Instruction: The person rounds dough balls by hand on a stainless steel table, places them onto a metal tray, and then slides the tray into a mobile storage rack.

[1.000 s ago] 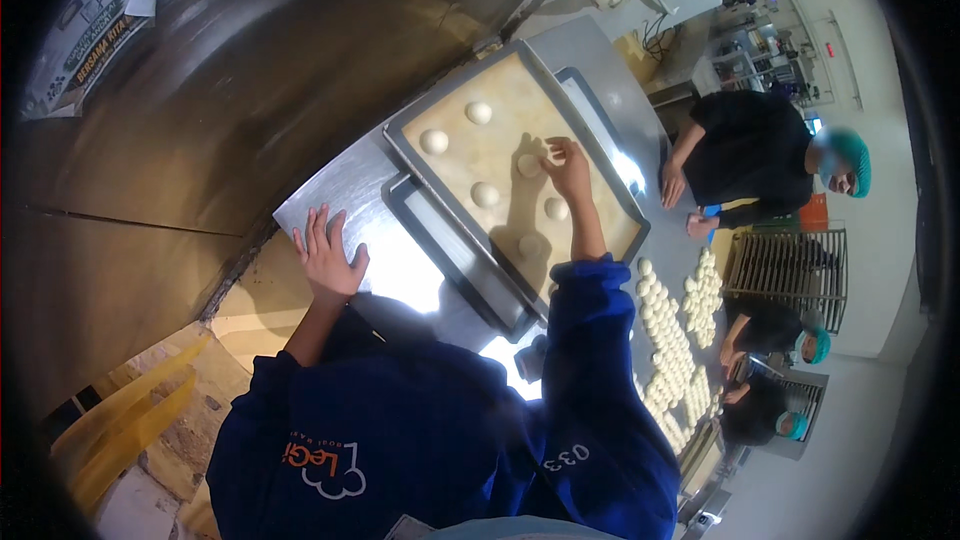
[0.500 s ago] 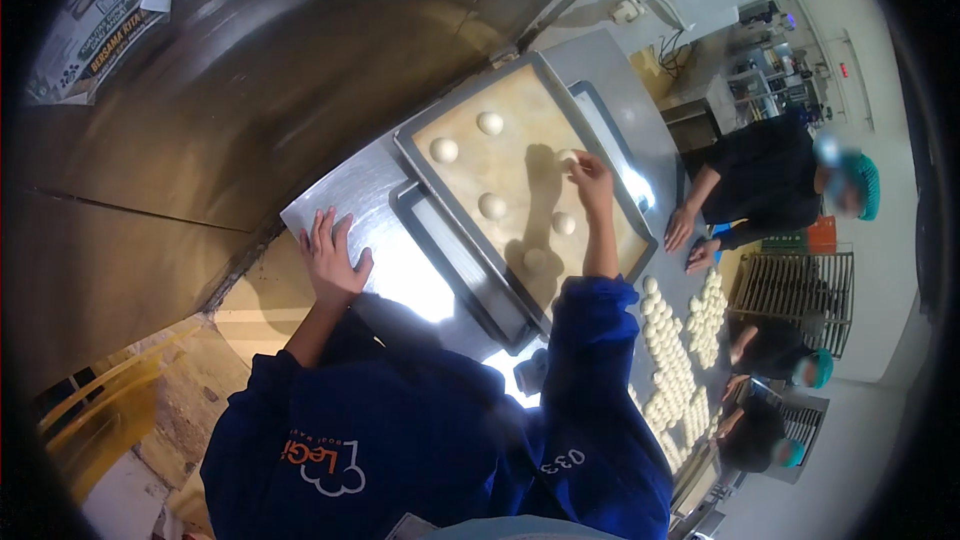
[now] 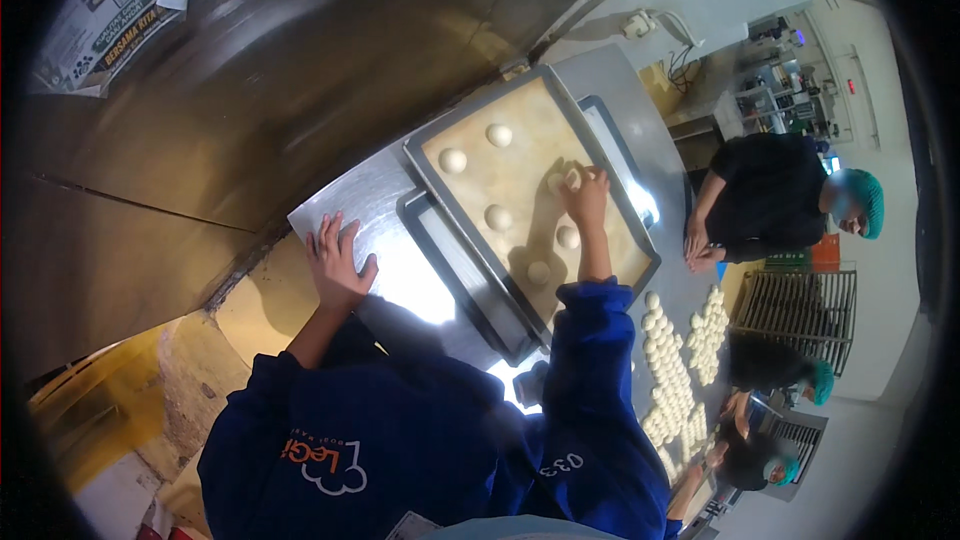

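A metal baking tray lined with tan paper lies on the steel table. Several pale dough balls sit on it, among them a ball at its far corner and another ball mid-tray. My right hand reaches over the tray with its fingers curled on one dough ball, pressing it to the paper. Two more balls lie just below that hand. My left hand rests flat with fingers spread on the table's edge, holding nothing. Blue sleeves cover both my arms.
A second, empty tray lies beside the lined one. Rows of dough balls cover the table to the right. A person in black with a teal hair cover works across it, others further along. A wire rack stands behind.
My right hand has shifted a little along the tray, and more dough balls now lie on the paper below it. My left hand has stayed on the table edge.
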### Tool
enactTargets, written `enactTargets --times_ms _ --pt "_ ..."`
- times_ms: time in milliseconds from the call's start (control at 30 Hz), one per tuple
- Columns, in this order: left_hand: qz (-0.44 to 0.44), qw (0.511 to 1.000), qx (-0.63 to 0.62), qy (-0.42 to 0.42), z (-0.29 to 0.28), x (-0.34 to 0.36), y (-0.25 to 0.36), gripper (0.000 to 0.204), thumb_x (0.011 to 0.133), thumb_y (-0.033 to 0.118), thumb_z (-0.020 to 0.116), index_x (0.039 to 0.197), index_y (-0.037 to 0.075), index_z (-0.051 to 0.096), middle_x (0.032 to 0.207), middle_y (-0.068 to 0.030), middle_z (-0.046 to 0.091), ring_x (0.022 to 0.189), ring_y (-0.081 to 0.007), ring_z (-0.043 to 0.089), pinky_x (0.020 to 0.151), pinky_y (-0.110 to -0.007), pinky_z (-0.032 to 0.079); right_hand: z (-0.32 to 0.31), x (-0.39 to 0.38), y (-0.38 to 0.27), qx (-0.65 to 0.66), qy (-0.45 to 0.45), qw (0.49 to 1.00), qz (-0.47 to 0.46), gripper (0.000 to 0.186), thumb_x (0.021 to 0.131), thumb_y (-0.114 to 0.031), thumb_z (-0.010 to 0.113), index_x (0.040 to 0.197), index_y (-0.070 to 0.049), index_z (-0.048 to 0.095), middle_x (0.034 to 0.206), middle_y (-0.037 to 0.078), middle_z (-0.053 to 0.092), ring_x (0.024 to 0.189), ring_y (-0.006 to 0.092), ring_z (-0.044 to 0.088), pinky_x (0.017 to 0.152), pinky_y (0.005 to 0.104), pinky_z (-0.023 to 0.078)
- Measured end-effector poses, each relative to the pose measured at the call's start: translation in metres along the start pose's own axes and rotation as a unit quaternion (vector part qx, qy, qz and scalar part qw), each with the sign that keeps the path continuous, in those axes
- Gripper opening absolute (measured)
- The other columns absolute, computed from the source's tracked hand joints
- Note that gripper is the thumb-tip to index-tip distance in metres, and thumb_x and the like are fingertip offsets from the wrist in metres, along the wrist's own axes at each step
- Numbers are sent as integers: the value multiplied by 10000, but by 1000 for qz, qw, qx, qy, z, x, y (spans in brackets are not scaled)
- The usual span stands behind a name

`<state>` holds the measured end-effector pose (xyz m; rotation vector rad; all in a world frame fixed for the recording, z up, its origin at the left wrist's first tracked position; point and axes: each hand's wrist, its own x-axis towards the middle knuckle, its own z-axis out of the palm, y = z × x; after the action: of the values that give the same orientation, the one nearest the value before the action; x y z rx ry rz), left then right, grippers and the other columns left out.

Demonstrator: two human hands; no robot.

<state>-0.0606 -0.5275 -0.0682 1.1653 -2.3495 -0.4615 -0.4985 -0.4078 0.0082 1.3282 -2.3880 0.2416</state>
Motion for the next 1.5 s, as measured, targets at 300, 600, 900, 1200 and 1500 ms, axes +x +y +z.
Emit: enactTargets --times_ms 300,600,900,1200,1500 --pt "1 1000 -5 -5 -1 3 6 601 778 320 678 1311 75 543 1469 -159 412 1423 -364 309 1129 -621 214 4 -6 -2 227 -82 968 71 124 842 -44 646 958 -14 678 927 147 669 798 240 670 716 376 528" --pt "-10 1000 -13 6 0 1 4 616 763 293 682 1327 98 532 1459 -150 433 1419 -355 330 1146 -605 197 -75 -40 -66 380 122 879 260 78 943 -52 593 959 -34 667 809 24 629 723 84 561 635 237 448" --pt "9 1000 25 -10 5 2 -1 622 783 305 663 1351 107 507 1475 -132 415 1436 -344 301 1152 -603 167 -141 -231 -182 291 -216 932 -4 195 821 -129 677 1015 -114 689 650 122 574 590 294 600 565 396 483" --pt "51 993 -105 -3 19 38 -19 521 789 131 691 1277 52 526 1333 -145 505 1298 -365 441 1096 -501 318 -164 -342 -75 132 122 898 402 157 855 -34 630 1012 -27 646 803 61 625 706 133 589 668 268 477" --pt "185 942 -279 -24 5 169 76 280 833 67 673 1107 31 634 1059 -146 646 1033 -323 611 942 -406 465 -169 -313 -71 210 234 813 490 189 875 0 609 1059 -23 644 851 45 550 756 145 525 718 289 455"
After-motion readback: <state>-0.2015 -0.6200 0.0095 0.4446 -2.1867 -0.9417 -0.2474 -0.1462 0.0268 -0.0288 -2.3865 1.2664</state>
